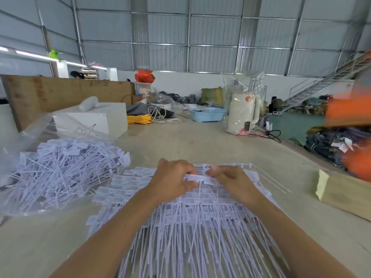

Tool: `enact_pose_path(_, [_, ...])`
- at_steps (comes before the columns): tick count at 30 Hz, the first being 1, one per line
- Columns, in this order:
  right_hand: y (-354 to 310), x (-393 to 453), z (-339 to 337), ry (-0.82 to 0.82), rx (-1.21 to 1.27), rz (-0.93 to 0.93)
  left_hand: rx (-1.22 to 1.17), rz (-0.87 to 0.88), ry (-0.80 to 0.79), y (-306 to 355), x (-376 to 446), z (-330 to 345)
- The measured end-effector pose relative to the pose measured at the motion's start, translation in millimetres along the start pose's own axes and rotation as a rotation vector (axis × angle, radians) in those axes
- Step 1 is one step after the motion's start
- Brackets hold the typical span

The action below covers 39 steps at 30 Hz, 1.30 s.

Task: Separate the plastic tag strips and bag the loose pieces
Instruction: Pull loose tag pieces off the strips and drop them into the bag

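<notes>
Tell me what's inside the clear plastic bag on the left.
The clear plastic bag holds a heap of loose white tag pieces, spilling toward its open mouth. Anything beneath that heap is covered.

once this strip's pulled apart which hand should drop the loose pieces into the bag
Probably the left hand: the open plastic bag of loose tags lies on its side, while the right hand would cross over.

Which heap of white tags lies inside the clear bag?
The tangled heap of loose tags on the left; the clear bag surrounds it. The other lies bare beneath both hands.
</notes>
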State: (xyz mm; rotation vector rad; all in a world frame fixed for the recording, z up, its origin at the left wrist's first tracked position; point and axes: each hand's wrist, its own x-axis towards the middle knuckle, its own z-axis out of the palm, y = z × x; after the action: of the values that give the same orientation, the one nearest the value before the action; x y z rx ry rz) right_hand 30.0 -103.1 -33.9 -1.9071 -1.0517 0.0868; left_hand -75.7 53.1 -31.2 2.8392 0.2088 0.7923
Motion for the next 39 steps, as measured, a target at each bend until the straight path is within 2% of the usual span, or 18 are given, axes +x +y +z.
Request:
enact_pose_path(3, [-2.1, 1.2, 5.8, -0.117, -0.001, -0.056, 0.129, 0.143, 0.125, 5.9, -2.3, -2.4])
enact_pose_path(6, [3.1, 3.2, 3.6, -0.128, 0.074, -0.059, 0.326, 0.338, 0.196, 6.9, -5.0, -2.5])
enact_pose_path(9, [2.8, 2.6, 2.1, -0.134, -0.002, -0.115, 0.504, 0.357, 0.034, 9.9, -3.5, -3.4])
enact_pose_path(12, [1.4, 2.1, -1.5, -0.089, -0.064, -0.219, 0.47, 0.307, -0.059, 11.9, -1.3, -5.0])
enact_pose_path(15, [-0.1, 1.0, -3.2, -0.018, -0.17, -0.291, 0.349, 0.328, -0.052, 13.5, -1.6, -8.5])
enact_pose_path(19, [-2.6, 1.8, -6.1, 0.041, -0.213, -0.383, -0.099, 0.25, -0.086, 9.7, -4.3, -11.3])
enact_pose_path(23, [-8.4, 2.3, -10.9, 0.066, -0.144, -0.357, -0.574, 0.057, -0.152, 11.8, -6.2, -15.4])
enact_pose_path(25, [-2.4, 2.9, -22.1, 0.085, -0.198, -0.341, -0.703, 0.017, -0.19, 10.0, -7.6, -19.8])
enact_pose_path(27, [5.7, 2.4, -38.8, 0.155, -0.041, -0.21, -0.747, 0.012, -0.126, 7.7, -8.0, -23.0])
enact_pose_path(30, [2.5, 0.0, -49.3, 0.264, 0.501, -0.079, -0.598, -0.023, 0.063, 4.3, -4.2, -15.6])
enact_pose_path(32, [-5.9, 0.5, -45.6, 0.228, 0.662, -0.024, -0.44, -0.008, 0.071, 5.1, -3.5, -7.7])
enact_pose_path(36, [-18.1, -1.3, -26.4, -0.027, 0.668, 0.055, -0.223, 0.082, 0.066, 9.1, -3.6, -1.3])
enact_pose_path(39, [-20.0, -3.9, -10.3, -0.151, 0.453, 0.04, -0.167, 0.151, 0.118, 18.4, -2.6, 0.3])
